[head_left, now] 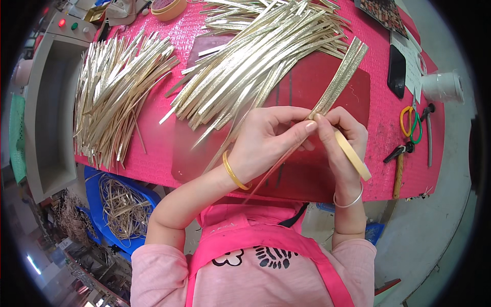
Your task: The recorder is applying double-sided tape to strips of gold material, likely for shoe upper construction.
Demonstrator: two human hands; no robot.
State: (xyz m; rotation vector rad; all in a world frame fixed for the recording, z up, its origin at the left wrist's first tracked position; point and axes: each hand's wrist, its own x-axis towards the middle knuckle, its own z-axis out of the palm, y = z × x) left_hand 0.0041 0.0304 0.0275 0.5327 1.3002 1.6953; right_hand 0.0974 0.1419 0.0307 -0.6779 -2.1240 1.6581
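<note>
Over a dark red mat [353,82], my left hand [268,135] and my right hand [341,135] meet, thumbs nearly tip to tip. Both pinch one end of a flat glittery gold strip [340,77], which seems to be several narrow bands side by side and slants up to the right. A cream tape roll [353,155] sits within my right hand, against its palm side. Below my left hand, a thin reddish strip runs down toward my apron; where it starts is hidden by the fingers.
A large heap of gold strips [261,66] covers the mat's far part. Another bundle of strips [120,97] lies left, beside a grey machine housing [51,112]. At right are scissors [412,123], a hammer [399,169], a black phone [396,71] and a white spool [442,87]. A blue basin [94,199] holds strip scraps.
</note>
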